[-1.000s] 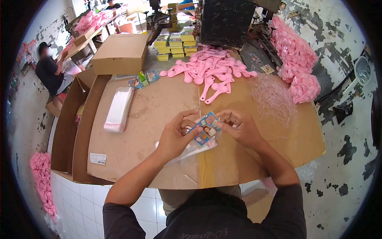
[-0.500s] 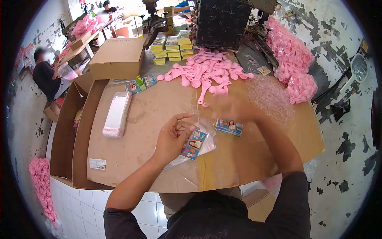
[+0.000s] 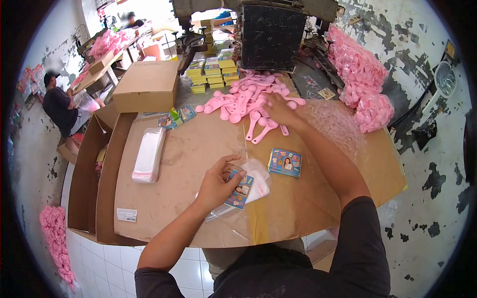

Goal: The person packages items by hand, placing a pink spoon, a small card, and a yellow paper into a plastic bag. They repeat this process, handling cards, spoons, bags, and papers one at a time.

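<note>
My left hand (image 3: 222,183) is closed on a small blue printed card (image 3: 241,192), pinched between thumb and fingers. Under and beside the card lies a clear plastic bag (image 3: 259,185), crumpled on the cardboard. My right hand (image 3: 281,110) reaches onto the right side of a heap of pink plastic spoons (image 3: 243,99). Its fingers look apart over the spoons, their tips partly lost among them. Between my hands and a little to the right sits a short stack of the same blue cards (image 3: 285,162).
A stack of clear bags (image 3: 149,155) lies at left, near a closed carton (image 3: 145,87). Card bundles (image 3: 212,72) stand behind, beside a black metal box (image 3: 272,37). Bagged pink spoons (image 3: 357,67) and tangled clear strips (image 3: 335,121) are at right. Another person (image 3: 62,104) sits far left.
My right hand has moved from near the card stack forward onto the spoon heap, and some front spoons have shifted. My left hand still holds the card. The whole view has tilted slightly.
</note>
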### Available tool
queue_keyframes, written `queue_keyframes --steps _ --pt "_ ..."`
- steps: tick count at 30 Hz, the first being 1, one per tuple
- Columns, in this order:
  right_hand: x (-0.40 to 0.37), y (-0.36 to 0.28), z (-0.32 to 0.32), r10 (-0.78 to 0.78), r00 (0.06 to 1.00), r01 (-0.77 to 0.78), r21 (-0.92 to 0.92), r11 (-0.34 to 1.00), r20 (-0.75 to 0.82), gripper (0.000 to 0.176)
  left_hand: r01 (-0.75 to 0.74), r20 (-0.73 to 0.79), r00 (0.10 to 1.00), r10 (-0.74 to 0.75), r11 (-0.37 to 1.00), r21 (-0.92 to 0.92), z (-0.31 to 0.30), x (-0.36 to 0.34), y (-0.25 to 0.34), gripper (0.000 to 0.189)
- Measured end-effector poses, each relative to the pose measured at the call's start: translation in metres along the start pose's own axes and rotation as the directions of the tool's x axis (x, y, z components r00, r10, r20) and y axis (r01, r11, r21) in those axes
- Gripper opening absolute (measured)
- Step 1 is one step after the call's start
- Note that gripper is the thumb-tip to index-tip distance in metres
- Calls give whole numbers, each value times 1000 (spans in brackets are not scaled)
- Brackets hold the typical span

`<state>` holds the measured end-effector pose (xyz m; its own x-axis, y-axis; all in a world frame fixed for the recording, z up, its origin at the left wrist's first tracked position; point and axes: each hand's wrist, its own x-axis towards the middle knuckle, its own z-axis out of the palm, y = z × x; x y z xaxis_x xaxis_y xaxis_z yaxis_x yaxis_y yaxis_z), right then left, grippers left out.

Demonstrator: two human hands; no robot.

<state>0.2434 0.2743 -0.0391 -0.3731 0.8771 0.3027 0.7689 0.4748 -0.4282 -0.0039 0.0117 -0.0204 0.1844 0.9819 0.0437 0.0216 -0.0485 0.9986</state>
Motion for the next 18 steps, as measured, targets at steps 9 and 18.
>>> queue_keyframes --steps 9,18 --pt "-76 -74 -8 -189 973 137 334 933 129 57 -20 37 999 21 1000 -18 -1 0 -5 45" --pt "-57 46 -59 -239 968 219 -200 955 -80 22 -27 59 998 26 1000 7 -2 0 -9 44"
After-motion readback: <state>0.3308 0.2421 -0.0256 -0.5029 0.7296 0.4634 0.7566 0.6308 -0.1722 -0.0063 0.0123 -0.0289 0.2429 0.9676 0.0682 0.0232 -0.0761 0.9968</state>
